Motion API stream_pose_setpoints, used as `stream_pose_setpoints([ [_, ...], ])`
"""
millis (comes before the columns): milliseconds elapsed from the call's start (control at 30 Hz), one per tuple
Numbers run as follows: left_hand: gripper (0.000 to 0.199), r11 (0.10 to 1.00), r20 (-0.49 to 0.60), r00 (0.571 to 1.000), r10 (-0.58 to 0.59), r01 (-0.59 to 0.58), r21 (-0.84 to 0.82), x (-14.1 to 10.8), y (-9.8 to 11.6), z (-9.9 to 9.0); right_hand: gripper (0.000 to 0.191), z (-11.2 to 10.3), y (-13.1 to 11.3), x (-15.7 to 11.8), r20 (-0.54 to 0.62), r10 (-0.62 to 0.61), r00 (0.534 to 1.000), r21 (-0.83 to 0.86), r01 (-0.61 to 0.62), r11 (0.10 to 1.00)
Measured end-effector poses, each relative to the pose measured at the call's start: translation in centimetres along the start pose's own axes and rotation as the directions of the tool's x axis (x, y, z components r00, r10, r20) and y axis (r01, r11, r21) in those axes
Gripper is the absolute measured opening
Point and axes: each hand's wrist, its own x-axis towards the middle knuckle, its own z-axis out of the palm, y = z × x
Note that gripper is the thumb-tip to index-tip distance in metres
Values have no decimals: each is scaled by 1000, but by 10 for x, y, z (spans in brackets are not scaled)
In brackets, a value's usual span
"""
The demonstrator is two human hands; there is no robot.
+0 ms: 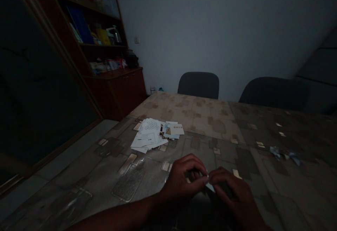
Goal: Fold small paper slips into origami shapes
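Observation:
Low in the view, my left hand (184,176) is closed, its thumb and index finger pinched together at the tips. My right hand (233,190) meets it from the right with curled fingers, the fingertips almost touching. A small pale piece, perhaps paper (210,187), shows between the two hands; the fingers hide most of it. Beyond my left hand, a loose pile of printed white papers and cards (150,136) lies spread on the patterned tablecloth (195,143). Dim light blurs the detail around my fingers.
Crumpled scraps (285,155) lie at the right of the table. Two dark chairs, one at the middle (198,84) and one at the right (273,90), stand along the far side by the wall. A wooden cabinet (126,92) with filled shelves rises at the left.

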Motion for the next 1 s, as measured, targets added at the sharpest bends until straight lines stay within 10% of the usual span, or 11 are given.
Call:
stream_pose_setpoints([
  [533,15,942,146,962,230,-257,215,7,4,-11,11,1,0,-2,22,68,997,51,-69,996],
  [767,13,798,228,869,440,-494,345,10,-6,-16,10,2,1,-2,27,55,998,40,-56,998],
  [1000,11,788,183,873,453,-488,375,8,-7,-14,11,2,0,-2,42,98,994,1,-98,995],
])
